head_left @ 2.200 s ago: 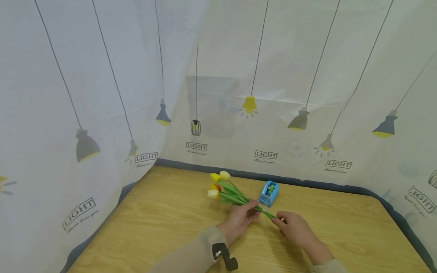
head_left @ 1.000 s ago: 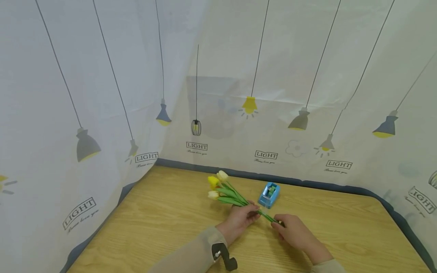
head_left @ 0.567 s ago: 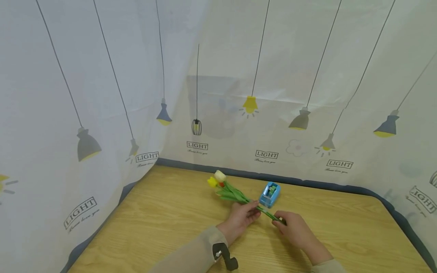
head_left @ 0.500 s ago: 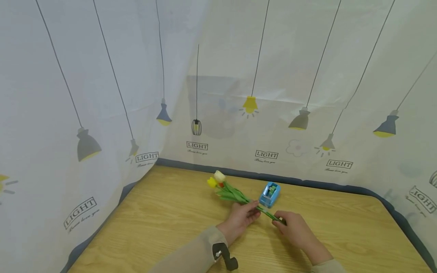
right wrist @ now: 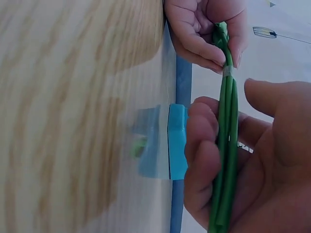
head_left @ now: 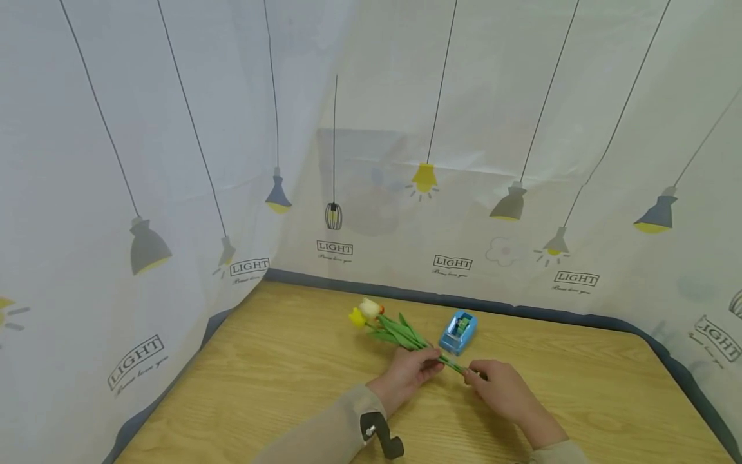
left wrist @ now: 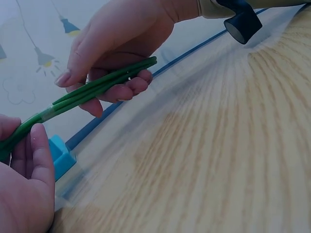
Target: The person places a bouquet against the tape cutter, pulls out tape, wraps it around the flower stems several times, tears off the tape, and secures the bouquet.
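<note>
A bunch of tulips [head_left: 400, 332] slants over the table, its yellow and cream blooms at the far left and a sliver of orange behind them. My left hand [head_left: 408, 370] grips the green stems below the leaves, thumb on top. Toward the stem ends, my right hand [head_left: 501, 390] has its fingers curled round the stems [right wrist: 226, 145]; in the right wrist view its thumb stands off them. Between the two hands, a band of clear tape [left wrist: 47, 114] wraps the stems. Just beyond the bunch is a blue tape dispenser [head_left: 458, 332] with a green roll inside.
The wooden table [head_left: 261, 374] has a dark blue border [head_left: 394, 293] along its back. A pale cloth [head_left: 371, 116] printed with hanging lamps rises behind it and on both sides. A black wrist mount [head_left: 379, 433] is strapped over the left sleeve.
The bunch has turned about its stems, so the blooms sit in a different order and the lower cream one has gone from sight. Both hands stay in nearly the same place.
</note>
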The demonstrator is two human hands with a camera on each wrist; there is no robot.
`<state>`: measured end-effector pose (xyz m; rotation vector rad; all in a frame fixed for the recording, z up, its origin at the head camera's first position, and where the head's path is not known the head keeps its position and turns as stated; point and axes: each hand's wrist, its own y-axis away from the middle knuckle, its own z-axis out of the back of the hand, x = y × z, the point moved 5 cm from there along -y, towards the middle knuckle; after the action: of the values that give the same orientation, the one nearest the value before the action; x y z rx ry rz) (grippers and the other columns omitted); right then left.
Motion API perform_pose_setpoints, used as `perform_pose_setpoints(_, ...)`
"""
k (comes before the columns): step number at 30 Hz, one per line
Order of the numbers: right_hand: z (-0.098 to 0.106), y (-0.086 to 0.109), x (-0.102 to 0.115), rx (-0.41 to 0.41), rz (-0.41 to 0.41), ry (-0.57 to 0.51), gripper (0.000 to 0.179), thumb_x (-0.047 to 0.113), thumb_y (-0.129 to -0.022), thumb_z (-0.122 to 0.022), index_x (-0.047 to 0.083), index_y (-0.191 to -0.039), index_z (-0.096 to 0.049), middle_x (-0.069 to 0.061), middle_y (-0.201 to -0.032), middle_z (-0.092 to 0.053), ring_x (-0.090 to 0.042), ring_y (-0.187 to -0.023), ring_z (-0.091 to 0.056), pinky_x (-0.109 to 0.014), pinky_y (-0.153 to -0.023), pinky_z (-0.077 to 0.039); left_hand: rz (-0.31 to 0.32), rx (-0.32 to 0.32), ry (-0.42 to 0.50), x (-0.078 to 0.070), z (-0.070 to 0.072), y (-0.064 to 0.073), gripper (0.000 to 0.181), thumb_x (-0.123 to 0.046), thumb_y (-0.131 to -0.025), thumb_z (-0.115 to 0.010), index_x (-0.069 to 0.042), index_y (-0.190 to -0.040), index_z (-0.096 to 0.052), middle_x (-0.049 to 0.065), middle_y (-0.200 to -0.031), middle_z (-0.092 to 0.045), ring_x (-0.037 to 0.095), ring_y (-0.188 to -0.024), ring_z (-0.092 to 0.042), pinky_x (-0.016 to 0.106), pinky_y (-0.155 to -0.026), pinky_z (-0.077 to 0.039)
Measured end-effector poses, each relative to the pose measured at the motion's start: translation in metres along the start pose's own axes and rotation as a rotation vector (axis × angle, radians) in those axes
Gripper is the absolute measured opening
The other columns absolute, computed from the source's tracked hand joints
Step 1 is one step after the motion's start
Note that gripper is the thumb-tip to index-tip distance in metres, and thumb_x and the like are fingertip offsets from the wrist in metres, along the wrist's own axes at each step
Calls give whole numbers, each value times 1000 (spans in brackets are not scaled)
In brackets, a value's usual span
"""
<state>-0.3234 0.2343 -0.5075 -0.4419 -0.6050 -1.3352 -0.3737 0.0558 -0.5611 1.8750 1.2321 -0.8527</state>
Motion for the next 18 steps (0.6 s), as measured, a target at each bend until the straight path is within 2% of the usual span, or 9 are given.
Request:
perform_pose_setpoints(5,-4,1,-5,73,-38,-114,43,33,-114,-46,8,-93,-74,-3,-66,-62,-13,-52,-46,-24,-47,-37,-7,7,-18,2,0,0,11,1,-94,-71,-8,-89,-68,5,-91,-75,14,-85,-73,26,-83,-64)
perform_pose_setpoints(9,-6,0,-6,95,-54,-133,46,30,-115,-43,8,-87,-72,-3,-62,-61,-12,-51,-43,-22,-47,-33,-4,15,-20,2,0,0,13,1,-93,-72,-9,-88,-66,4,-90,-75,13,-84,-73,25,-82,-64)
perform_pose_setpoints(12,-6,-1,-6,84,-72,-132,42,27,-114,-47,9,-85,-72,-2,-61,-58,-12,-51,-40,-22,-47,-31,8,13,-8,2,1,-1,13,1,-93,-73,-9,-87,-67,4,-90,-75,13,-84,-73,25,-81,-64)
perform_pose_setpoints(18,-3,-3,-6,11,-121,-133,35,29,-111,-55,12,-89,-77,0,-59,-51,-13,-52,-38,-24,-48,-31,11,15,20,2,2,-4,11,-1,-93,-74,-10,-88,-69,5,-91,-75,13,-84,-73,25,-82,-64)
